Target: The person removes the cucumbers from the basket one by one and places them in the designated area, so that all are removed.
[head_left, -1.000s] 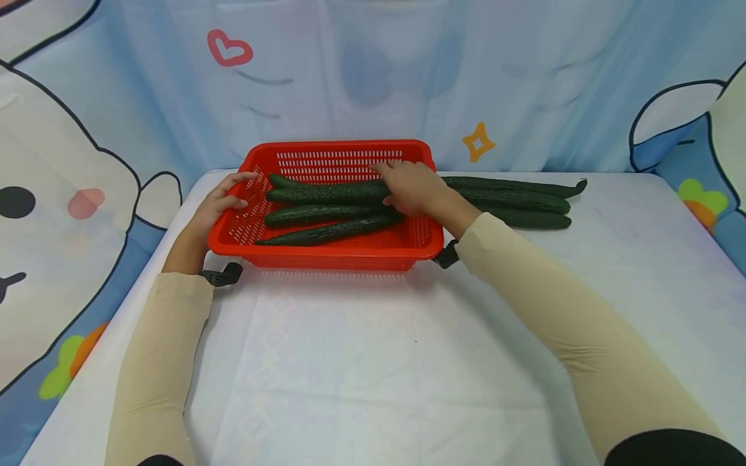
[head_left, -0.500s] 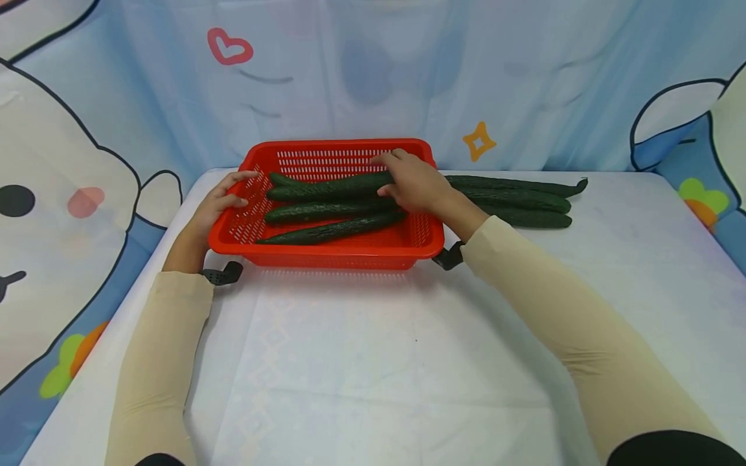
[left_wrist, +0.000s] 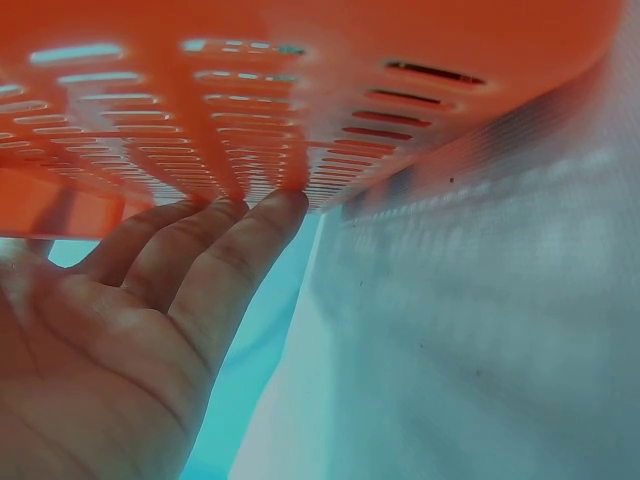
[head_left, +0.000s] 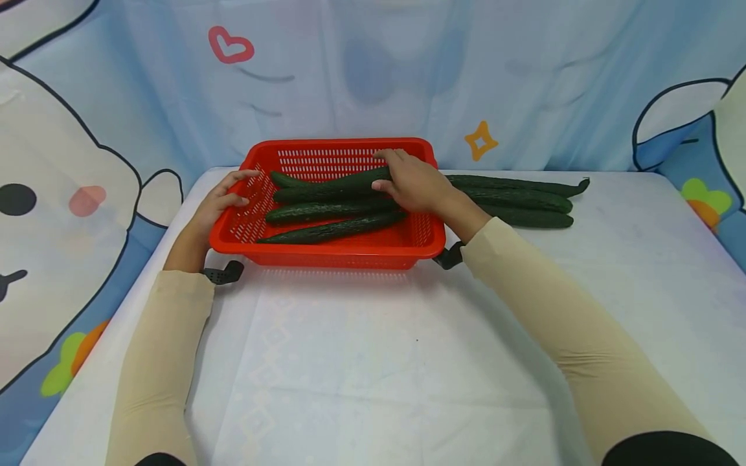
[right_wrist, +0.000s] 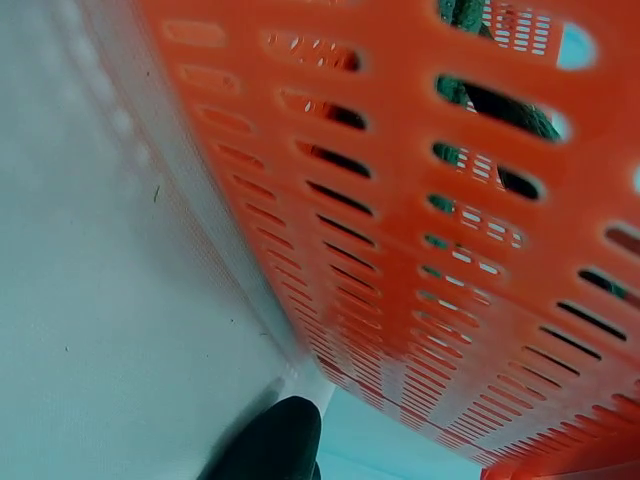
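Note:
A red slotted basket [head_left: 344, 251] stands at the back of the white table and holds several dark green cucumbers. My right hand [head_left: 414, 184] grips the right end of the rearmost long cucumber [head_left: 332, 188] and holds that end up near the far wall. My left hand [head_left: 218, 202] rests against the basket's left wall. In the left wrist view its straight fingers [left_wrist: 230, 260] touch the slotted wall [left_wrist: 300, 80] from outside. The right wrist view shows only the basket's wall [right_wrist: 400, 230], with a cucumber [right_wrist: 500, 105] visible through the slots.
Three more cucumbers [head_left: 519, 199] lie side by side on the table [head_left: 373, 362] just right of the basket. A blue cartoon-printed cloth backdrop [head_left: 373, 77] stands close behind. Both arms wear beige sleeves with black wrist mounts [head_left: 221, 275].
My right hand has closed round the rear cucumber and raised its right end toward the basket's far wall. The left hand and the basket have stayed put.

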A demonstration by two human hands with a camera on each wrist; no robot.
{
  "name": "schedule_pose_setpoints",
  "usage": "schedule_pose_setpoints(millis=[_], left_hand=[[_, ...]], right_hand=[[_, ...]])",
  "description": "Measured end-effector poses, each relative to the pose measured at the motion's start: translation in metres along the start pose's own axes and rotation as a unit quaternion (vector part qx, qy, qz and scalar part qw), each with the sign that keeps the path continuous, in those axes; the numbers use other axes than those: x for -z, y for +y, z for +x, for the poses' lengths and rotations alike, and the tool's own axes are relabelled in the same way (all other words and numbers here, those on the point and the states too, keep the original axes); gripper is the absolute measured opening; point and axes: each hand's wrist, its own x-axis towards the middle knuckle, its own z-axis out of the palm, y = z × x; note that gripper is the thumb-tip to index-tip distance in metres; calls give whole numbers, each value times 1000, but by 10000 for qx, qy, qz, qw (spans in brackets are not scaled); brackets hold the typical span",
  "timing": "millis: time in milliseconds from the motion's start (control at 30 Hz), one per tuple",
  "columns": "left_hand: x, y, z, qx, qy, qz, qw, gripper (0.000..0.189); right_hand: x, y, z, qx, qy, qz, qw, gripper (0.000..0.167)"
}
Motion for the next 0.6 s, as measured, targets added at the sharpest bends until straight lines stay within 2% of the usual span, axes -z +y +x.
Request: schedule_pose_setpoints(millis=[100,267,600], left_hand=[[0,0,1,-66,-47,-1,10000,52],[0,0,0,-97,-35,11,9999,52],[-1,0,0,-112,-51,-13,9999,52]], right_hand=[[0,2,0,73,-11,1,10000,61],[-1,3,0,231,100,-26,9997,48],[0,2,-5,435,351,282,9980,45]])
